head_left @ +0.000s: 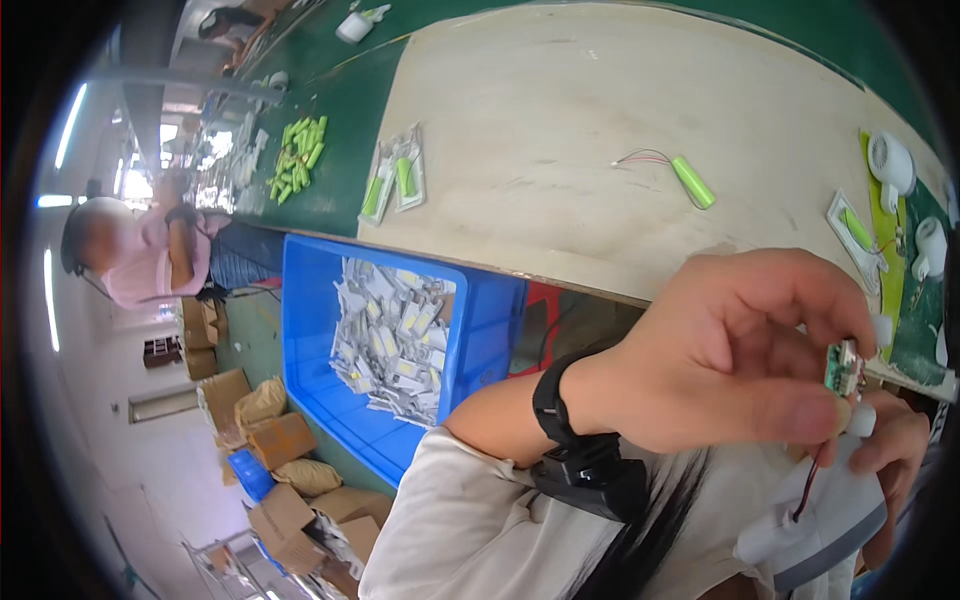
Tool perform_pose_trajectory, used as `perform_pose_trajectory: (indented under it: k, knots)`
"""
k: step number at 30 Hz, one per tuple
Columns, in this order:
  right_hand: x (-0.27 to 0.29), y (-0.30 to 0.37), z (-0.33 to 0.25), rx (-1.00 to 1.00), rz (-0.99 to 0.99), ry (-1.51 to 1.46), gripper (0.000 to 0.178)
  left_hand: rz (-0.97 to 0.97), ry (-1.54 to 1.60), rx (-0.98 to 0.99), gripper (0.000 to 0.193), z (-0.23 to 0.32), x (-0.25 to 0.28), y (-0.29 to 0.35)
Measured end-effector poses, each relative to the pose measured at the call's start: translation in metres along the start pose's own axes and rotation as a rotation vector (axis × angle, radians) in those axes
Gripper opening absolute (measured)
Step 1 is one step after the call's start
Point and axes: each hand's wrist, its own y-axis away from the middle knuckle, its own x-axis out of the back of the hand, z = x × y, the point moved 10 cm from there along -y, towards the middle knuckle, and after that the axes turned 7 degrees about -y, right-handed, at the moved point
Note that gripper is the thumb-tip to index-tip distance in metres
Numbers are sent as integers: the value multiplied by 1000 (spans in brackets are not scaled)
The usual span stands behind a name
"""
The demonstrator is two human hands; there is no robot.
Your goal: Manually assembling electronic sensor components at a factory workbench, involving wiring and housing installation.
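My left hand [730,350], with a black strap on its wrist, pinches a small green circuit board [838,368] between thumb and fingers. Close beside it, at the right rim, my right hand [892,450] is closed round a white plastic housing [825,515] with a grey edge. A red and black wire [805,490] runs from the housing up toward the board; its upper end is hidden behind my left thumb. Part of my right hand lies behind the housing. Beyond my hands, a green battery cell [692,182] with thin leads lies on the pale work board [520,110].
A blue bin [480,330] full of small white parts stands beside the bench. Green cells [298,158] are heaped at the far left, near two white trays [392,180] with cells. White fan-shaped units [890,165] sit at right. Another person [150,245] is at left, by cartons [280,440].
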Motion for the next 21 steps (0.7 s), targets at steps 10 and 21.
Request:
perform_pose_trajectory:
  k: [10,21]
  knots:
    - [-22,-50,10,30,-78,29,73,40,1,-279,34,46,5,37]
    - [-31,-59,33,-135,363,333,72,180,-19,-373,27,61,22,94]
